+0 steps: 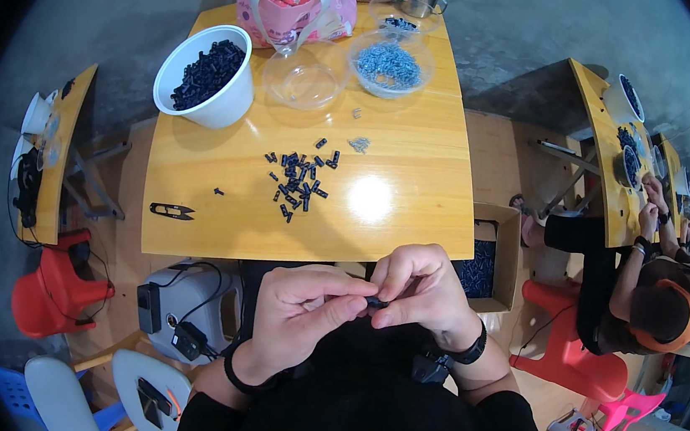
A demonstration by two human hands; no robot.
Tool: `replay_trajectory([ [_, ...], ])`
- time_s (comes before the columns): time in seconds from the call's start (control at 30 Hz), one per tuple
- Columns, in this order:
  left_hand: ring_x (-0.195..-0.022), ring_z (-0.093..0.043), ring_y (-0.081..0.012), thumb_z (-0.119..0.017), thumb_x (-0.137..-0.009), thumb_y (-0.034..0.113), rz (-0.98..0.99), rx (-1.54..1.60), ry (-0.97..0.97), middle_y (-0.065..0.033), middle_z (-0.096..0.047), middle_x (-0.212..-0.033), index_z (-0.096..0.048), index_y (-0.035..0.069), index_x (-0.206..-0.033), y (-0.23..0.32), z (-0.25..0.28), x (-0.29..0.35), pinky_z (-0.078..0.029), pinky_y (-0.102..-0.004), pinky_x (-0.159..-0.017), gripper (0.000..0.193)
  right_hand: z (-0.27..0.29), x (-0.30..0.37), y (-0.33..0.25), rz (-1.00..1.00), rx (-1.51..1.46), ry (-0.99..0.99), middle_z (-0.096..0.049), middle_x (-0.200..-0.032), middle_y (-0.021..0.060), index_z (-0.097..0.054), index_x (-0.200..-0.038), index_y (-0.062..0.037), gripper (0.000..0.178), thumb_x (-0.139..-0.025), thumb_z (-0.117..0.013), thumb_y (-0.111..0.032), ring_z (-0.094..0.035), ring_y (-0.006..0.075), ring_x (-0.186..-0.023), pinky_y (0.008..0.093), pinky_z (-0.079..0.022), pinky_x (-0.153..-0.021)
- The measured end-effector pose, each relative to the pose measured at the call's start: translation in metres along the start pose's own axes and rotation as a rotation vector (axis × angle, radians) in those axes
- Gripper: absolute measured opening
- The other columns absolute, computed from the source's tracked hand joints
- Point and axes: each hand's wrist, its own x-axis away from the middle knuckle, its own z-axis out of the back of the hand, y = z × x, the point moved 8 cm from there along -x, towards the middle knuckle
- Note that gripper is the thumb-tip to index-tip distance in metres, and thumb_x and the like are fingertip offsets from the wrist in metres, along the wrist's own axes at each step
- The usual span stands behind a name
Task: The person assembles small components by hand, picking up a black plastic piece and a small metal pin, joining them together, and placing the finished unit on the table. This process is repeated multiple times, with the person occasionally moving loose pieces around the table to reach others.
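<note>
- The right hand [426, 287] is pinching a small black piece [376, 302] between the thumb and the fingers.
- The left hand [302, 308] meets it from the other side, thumb and index fingertip together at the same piece.
- This piece is held in front of the body, just beyond the near edge of the worktop [410, 235] – its exact shape is partly hidden by the fingers.
- On the worktop, a loose group of black plastic pieces [305, 179] lies near the middle, and a little pile of silvery metal pieces [358, 144] is just beside it.
- Black thread snips [171, 212] rest near the left corner.
- Farther back stand a white bucket [234, 107] of black pieces, a clear plastic bowl [386, 93] with many silvery pieces – and a pink bag [332, 21] behind them.
</note>
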Motion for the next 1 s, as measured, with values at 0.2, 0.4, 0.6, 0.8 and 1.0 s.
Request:
replay_trajectory([
  [0.2, -0.067, -0.059, -0.0150, -0.066, -0.073, -0.004, -0.160, -0.261, -0.054, -0.0109, -0.063, -0.082, -0.065, -0.004, -0.092, 0.019, -0.003, -0.002, -0.044, -0.0228, -0.060, 0.019, 0.000, -0.003, 0.008, -0.013, -0.115, -0.006, -0.062, -0.085, 0.0065, -0.057, -0.077, -0.0030, 0.024, -0.064, -0.073, 0.010, -0.058, 0.0123, -0.076, 0.0246, -0.047, -0.068],
  [0.4, -0.065, -0.056, -0.0170, -0.071, -0.068, 0.000, -0.274, -0.418, -0.026, -0.0069, -0.060, -0.079, -0.067, 0.002, -0.088, 0.026, -0.003, -0.002, -0.043, -0.0248, -0.059, 0.021, -0.004, -0.005, 0.020, -0.105, -0.176, -0.071, -0.057, -0.084, 0.0016, -0.056, -0.082, -0.0057, 0.030, -0.063, -0.076, 0.005, -0.053, 0.0098, -0.075, 0.0230, -0.042, -0.065],
  [0.6, -0.072, -0.053, -0.0171, -0.075, -0.066, 0.010, -0.348, -0.382, 0.011, -0.0044, -0.053, -0.082, -0.069, 0.007, -0.085, 0.022, 0.002, 0.002, -0.043, -0.0262, -0.062, 0.021, -0.009, -0.003, 0.025, -0.148, -0.185, -0.173, -0.057, -0.086, 0.0015, -0.056, -0.092, -0.0031, 0.036, -0.063, -0.078, -0.001, -0.053, 0.0094, -0.077, 0.0227, -0.042, -0.067],
  [0.8, -0.080, -0.052, -0.0207, -0.076, -0.063, 0.013, -0.459, -0.396, -0.008, -0.0038, -0.053, -0.084, -0.069, 0.008, -0.084, 0.032, -0.005, 0.001, -0.043, -0.0295, -0.067, 0.023, -0.015, 0.002, 0.032, -0.208, -0.334, -0.197, -0.059, -0.093, 0.0079, -0.056, -0.106, 0.0055, 0.048, -0.064, -0.077, -0.003, -0.056, 0.0137, -0.082, 0.0254, -0.044, -0.074],
  [1.0, -0.086, -0.050, -0.0240, -0.075, -0.065, 0.022, -0.597, -0.667, -0.072, -0.0025, -0.053, -0.086, -0.070, 0.010, -0.082, 0.046, -0.020, 0.011, -0.045, -0.0341, -0.070, 0.022, -0.026, 0.002, 0.028, -0.175, -0.307, -0.334, -0.059, -0.080, 0.0034, -0.062, -0.092, 0.0047, 0.036, -0.061, -0.079, -0.004, -0.052, 0.0098, -0.071, 0.0213, -0.040, -0.063],
])
